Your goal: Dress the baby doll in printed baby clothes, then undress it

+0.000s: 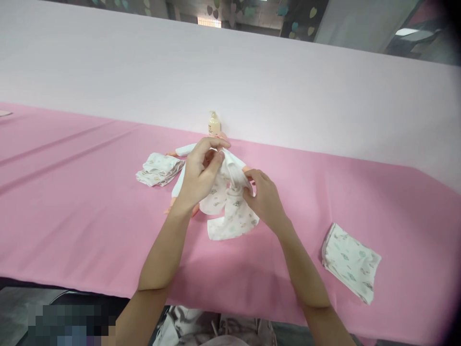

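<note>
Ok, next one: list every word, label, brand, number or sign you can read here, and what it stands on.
No readable text.
Cream-coloured pump bottle: dark marks on its front, too small and blurred to read.
White printed cloth garment at the centre: small motifs, no legible words.
Folded white printed cloth at the right: greenish-grey motifs, no legible words.

One head-worn camera looks forward and down from above the wearer's lap (pixel 216 331), seen at bottom centre. The left hand (pixel 201 170) and right hand (pixel 267 199) are near, around mid-frame. A pink tabletop (pixel 108 230) spans the picture's width; beyond it, a white partition (pixel 230 81) crosses the upper part, its top edge sloping down toward the right.
</note>
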`<act>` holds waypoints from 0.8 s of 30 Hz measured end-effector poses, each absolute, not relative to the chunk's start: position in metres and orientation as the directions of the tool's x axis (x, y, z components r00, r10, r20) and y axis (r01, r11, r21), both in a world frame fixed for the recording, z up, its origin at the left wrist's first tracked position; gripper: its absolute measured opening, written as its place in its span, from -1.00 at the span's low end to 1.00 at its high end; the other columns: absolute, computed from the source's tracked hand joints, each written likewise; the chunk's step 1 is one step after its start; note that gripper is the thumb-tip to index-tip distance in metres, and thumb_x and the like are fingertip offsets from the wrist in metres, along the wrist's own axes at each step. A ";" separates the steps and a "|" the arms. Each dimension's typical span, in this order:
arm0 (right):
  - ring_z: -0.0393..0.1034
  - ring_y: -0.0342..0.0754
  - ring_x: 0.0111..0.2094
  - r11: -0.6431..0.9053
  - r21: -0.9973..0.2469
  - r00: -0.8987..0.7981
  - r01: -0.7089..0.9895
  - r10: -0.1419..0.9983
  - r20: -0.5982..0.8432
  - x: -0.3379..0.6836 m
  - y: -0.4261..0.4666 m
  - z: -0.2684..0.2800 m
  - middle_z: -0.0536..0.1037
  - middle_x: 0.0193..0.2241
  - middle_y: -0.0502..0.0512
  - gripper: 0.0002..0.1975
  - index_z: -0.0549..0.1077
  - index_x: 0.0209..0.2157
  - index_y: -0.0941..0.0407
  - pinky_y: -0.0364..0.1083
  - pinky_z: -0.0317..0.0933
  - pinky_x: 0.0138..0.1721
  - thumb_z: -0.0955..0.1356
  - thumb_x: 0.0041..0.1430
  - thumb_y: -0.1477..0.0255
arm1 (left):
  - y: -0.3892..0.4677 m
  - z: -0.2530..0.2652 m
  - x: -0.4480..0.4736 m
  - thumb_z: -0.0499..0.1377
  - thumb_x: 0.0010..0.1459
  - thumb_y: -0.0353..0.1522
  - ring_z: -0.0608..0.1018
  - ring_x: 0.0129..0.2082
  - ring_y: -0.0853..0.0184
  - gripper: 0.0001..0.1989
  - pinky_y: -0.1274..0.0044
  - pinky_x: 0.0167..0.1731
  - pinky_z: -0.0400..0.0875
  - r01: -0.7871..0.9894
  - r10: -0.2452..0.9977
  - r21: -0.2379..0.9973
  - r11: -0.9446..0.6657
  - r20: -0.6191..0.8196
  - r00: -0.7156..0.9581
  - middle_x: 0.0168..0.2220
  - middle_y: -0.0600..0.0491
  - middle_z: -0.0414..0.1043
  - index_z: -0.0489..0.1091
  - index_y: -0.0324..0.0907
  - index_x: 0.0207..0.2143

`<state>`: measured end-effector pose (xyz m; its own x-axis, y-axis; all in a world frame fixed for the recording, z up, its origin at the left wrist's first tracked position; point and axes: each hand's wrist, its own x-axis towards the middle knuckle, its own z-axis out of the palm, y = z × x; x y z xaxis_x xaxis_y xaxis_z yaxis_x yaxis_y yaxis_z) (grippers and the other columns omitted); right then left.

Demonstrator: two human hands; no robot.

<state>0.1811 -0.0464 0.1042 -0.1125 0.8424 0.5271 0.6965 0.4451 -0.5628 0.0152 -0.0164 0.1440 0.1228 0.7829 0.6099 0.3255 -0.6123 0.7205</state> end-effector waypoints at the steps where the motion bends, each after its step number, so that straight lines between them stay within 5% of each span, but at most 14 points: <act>1: 0.32 -0.01 -0.30 0.418 -0.572 -0.114 0.705 0.864 0.490 0.181 -0.043 0.102 0.43 -0.33 0.07 -0.79 0.29 -0.31 0.08 -0.05 0.20 -0.27 0.21 -0.02 0.62 | -0.016 0.144 0.015 0.00 0.24 -0.29 0.41 -0.40 0.36 -0.79 0.52 -0.46 0.28 0.337 0.781 0.715 -0.612 0.613 0.119 -0.25 0.03 0.38 0.35 -0.06 -0.13; 8: 0.18 -0.11 -0.52 0.179 -0.503 0.014 0.845 0.934 0.356 0.184 -0.017 0.088 0.37 -0.52 -0.02 -0.88 0.25 -0.47 0.09 -0.14 -0.02 -0.50 0.22 -0.03 0.60 | -0.012 0.141 0.017 -0.01 0.22 -0.39 0.42 -0.30 0.32 -0.80 0.47 -0.35 0.29 0.311 0.714 0.665 -0.679 0.697 0.069 -0.27 0.04 0.39 0.41 -0.10 -0.31; 12: 0.25 -0.09 -0.48 0.124 -0.472 0.063 0.873 0.931 0.361 0.203 -0.010 0.086 0.43 -0.49 0.00 -0.80 0.35 -0.42 0.10 -0.15 0.01 -0.48 0.21 -0.06 0.64 | -0.003 0.141 0.009 0.00 0.16 -0.44 0.35 -0.47 0.39 -0.79 0.51 -0.46 0.21 0.238 0.675 0.657 -0.715 0.738 -0.012 -0.46 0.08 0.32 0.38 -0.14 -0.47; 15: 0.36 -0.06 -0.38 0.162 -0.552 0.133 0.818 0.880 0.456 0.224 -0.010 0.090 0.51 -0.41 0.02 -0.75 0.41 -0.38 0.09 -0.13 0.16 -0.38 0.22 -0.07 0.64 | -0.003 0.142 0.002 0.05 0.12 -0.42 0.12 -0.67 0.45 -0.89 0.54 -0.61 0.02 0.193 0.697 0.680 -0.708 0.716 0.036 -0.69 0.20 0.03 0.34 -0.13 -0.44; 19: 0.43 -0.05 -0.32 0.242 -0.644 0.276 0.726 0.756 0.594 0.252 -0.017 0.102 0.54 -0.37 0.04 -0.79 0.45 -0.38 0.11 -0.10 0.26 -0.30 0.26 -0.06 0.60 | -0.011 0.144 0.001 0.22 -0.02 -0.37 0.01 -0.69 0.48 -0.83 0.56 -0.62 -0.08 0.411 0.742 0.622 -0.666 0.609 0.280 -0.68 0.26 -0.16 0.34 -0.08 -0.30; 24: 0.45 -0.05 -0.36 0.296 -0.743 0.405 0.599 0.689 0.601 0.279 -0.038 0.121 0.53 -0.43 0.02 -0.89 0.47 -0.41 0.11 -0.10 0.30 -0.35 0.35 -0.07 0.52 | -0.010 0.143 0.006 0.17 -0.11 -0.44 0.23 -0.58 0.42 -0.83 0.54 -0.54 0.09 0.676 0.727 0.373 -0.635 0.585 0.360 -0.60 0.18 0.11 0.42 -0.10 -0.37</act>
<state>0.2793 -0.0384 0.1212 0.4050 0.6889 0.6012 0.5995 0.2964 -0.7435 0.0062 -0.0096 0.1434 0.3601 0.7269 0.5848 0.6760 -0.6353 0.3734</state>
